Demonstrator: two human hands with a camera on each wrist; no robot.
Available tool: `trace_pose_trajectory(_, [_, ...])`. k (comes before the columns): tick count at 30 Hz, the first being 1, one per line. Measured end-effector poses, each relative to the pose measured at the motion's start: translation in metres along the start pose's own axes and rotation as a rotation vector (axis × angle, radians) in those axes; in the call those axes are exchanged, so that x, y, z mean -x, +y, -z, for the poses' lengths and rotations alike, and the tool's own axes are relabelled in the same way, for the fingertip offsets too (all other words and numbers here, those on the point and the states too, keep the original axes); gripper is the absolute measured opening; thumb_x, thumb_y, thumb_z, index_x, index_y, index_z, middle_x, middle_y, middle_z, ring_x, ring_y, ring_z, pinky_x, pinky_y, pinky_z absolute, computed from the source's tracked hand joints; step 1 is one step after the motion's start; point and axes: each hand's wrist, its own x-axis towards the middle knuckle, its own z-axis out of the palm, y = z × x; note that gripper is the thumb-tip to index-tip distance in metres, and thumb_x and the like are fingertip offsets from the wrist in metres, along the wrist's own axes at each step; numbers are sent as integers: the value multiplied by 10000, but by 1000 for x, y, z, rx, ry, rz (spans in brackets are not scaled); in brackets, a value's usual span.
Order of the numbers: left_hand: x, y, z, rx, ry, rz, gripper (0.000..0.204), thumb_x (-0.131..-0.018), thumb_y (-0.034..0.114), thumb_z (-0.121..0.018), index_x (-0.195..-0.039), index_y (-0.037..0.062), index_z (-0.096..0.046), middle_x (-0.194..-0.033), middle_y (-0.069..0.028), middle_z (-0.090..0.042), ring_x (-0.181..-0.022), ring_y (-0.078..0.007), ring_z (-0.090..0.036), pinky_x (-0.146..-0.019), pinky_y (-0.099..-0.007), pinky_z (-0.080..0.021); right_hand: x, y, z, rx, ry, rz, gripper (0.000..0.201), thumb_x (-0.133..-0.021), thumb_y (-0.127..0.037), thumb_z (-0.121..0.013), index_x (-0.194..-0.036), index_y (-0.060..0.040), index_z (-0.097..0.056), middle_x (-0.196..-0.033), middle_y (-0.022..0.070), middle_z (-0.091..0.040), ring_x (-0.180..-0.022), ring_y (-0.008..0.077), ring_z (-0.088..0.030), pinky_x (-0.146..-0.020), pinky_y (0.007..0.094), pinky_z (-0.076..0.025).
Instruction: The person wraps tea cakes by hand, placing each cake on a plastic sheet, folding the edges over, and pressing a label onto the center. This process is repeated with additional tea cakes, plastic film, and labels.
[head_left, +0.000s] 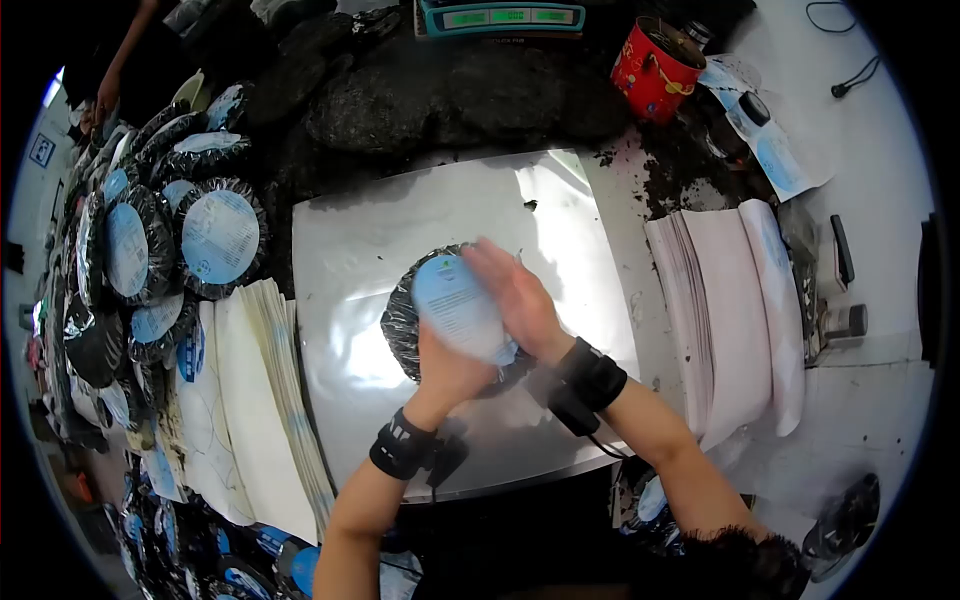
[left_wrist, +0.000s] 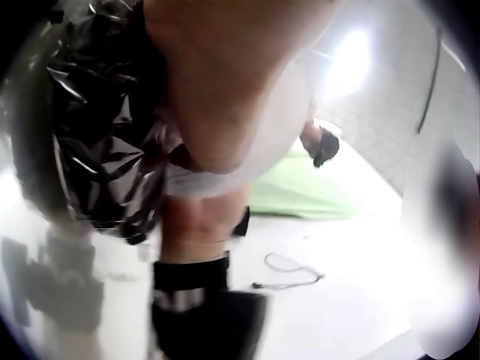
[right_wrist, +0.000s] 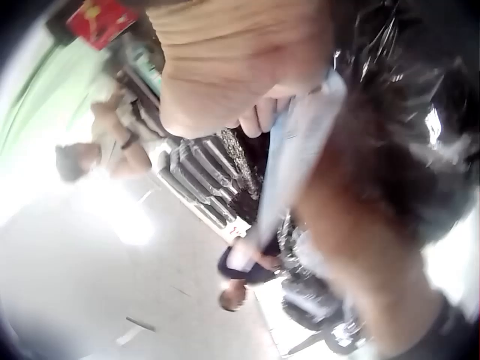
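A round blue-and-white printed label (head_left: 458,305) lies tilted over a disc in crinkled black plastic (head_left: 402,325), on a shiny metal sheet (head_left: 350,240). My left hand (head_left: 455,368) touches the label's lower left; its fingertips are hidden. At the label's right side rests my right hand (head_left: 520,305), its fingers extended up and to the left, slightly blurred. In the left wrist view, black plastic (left_wrist: 109,142) shows beside my left hand (left_wrist: 225,75). The right wrist view shows the label edge-on (right_wrist: 289,157) between my right hand (right_wrist: 240,64) and my left hand (right_wrist: 367,247).
Wrapped, labelled discs (head_left: 220,235) pile up at the left, above a paper stack (head_left: 255,390). More paper (head_left: 725,310) lies at the right. Dark round slabs (head_left: 450,100), a scale (head_left: 500,18) and a red tin (head_left: 655,72) stand behind. Other people (right_wrist: 240,274) appear in the background.
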Motion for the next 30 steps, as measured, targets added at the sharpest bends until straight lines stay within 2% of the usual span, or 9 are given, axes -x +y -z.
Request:
trace_pose_trajectory(3, [-5, -17, 6, 596, 305, -51, 621, -971, 265, -484, -1516, -14, -373, -1600, -185, -338, -1505, -308, -284, -1242, -424, -198, -3, 10, -10, 193, -6, -109, 667, -1083, -384, -427, -1607, -10, -251, -1628, 215, -339, -1530, 304, -296, -1240, 443, -253])
trace_pose_trajectory(5, [8, -22, 8, 1321, 510, -44, 627, -1074, 268, -341, -1606, -37, -214, -1699, -179, -178, -1583, -295, -128, -1274, -447, -107, -1, 30, -24, 1254, -194, 368, 764, -983, -473, -574, -1598, -92, -330, -1617, 243, -336, -1524, 385, -283, -1232, 563, -207])
trace_pose_trajectory(7, [21, -15, 25, 1015, 688, 77, 636, -1038, 244, -447, -1576, -57, -290, -1678, -198, -236, -1556, -331, -218, -1266, -444, -144, 0, 22, -41, 1490, -239, 388, 802, -913, -506, -641, -1573, -129, -386, -1608, 260, -334, -1516, 432, -270, -1214, 629, -178])
trace_pose_trajectory(11, [52, -66, 28, -51, 318, 369, 585, -1020, 288, -592, -1453, -74, -440, -1640, -263, -268, -1544, -443, -161, -1228, -524, -171, 2, 20, -50, 1671, -262, 325, 819, -848, -545, -702, -1530, -157, -468, -1608, 258, -331, -1506, 479, -259, -1188, 697, -156])
trace_pose_trajectory(15, [44, -50, 41, 289, 321, 427, 525, -984, 228, -661, -1392, -63, -508, -1435, -234, -502, -1339, -347, -469, -1118, -448, -370, 3, 25, -18, 1236, -242, 283, 809, -822, -434, -786, -1500, -108, -488, -1556, 242, -423, -1477, 385, -365, -1220, 567, -235])
trace_pose_trajectory(17, [51, -34, 67, 701, 262, 593, 508, -944, 174, -718, -1370, -36, -539, -1167, -131, -659, -1024, -194, -642, -883, -336, -519, 1, -16, 14, 975, 183, 236, 722, -859, -274, -749, -1485, -34, -480, -1514, 231, -479, -1431, 372, -444, -1195, 479, -336])
trace_pose_trajectory(19, [63, -34, 88, 857, 139, 715, 508, -923, 194, -741, -1342, -26, -555, -1188, -113, -624, -1006, -158, -594, -887, -297, -490, -42, -45, 54, 1399, 427, 514, 868, -752, -156, -774, -1533, -68, -406, -1523, 240, -447, -1441, 405, -406, -1194, 483, -341])
trace_pose_trajectory(23, [75, -64, 91, 885, -56, 719, 541, -905, 272, -780, -1308, -29, -581, -1034, -52, -660, -944, -126, -603, -832, -276, -493, -177, -67, 123, 2133, 232, 769, 891, -719, -116, -750, -1547, -138, -423, -1596, 204, -370, -1522, 330, -301, -1252, 557, -191])
trace_pose_trajectory(30, [90, -92, 141, 920, 231, 753, 588, -927, 204, -769, -1405, -41, -532, -1115, -63, -696, -959, -117, -659, -826, -287, -549, -182, -90, 145, 1868, 210, 968, 761, -747, 66, -651, -1472, -118, -515, -1526, 153, -464, -1450, 347, -399, -1226, 592, -257])
